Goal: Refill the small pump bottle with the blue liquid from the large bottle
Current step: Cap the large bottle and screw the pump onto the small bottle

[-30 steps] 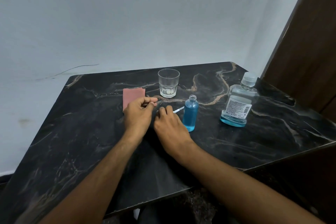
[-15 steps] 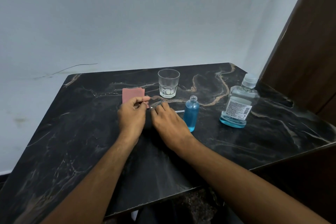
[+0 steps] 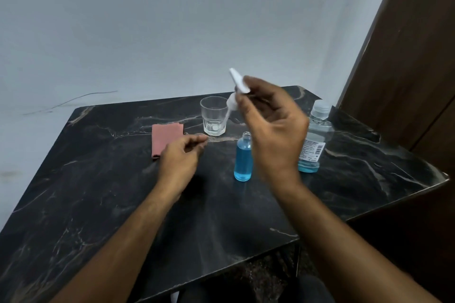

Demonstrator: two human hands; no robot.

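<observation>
Two hands noted: right hand (image 3: 273,130) pinches pump head (image 3: 236,92) mid-frame; left hand (image 3: 182,157) loosely curled; lower tube straight into small bottle (image 3: 243,157)

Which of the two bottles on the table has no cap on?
The small bottle, nearly full of blue liquid, stands with a bare open neck. The large bottle behind the right hand wears its cap and holds only a shallow blue layer at the bottom.
</observation>
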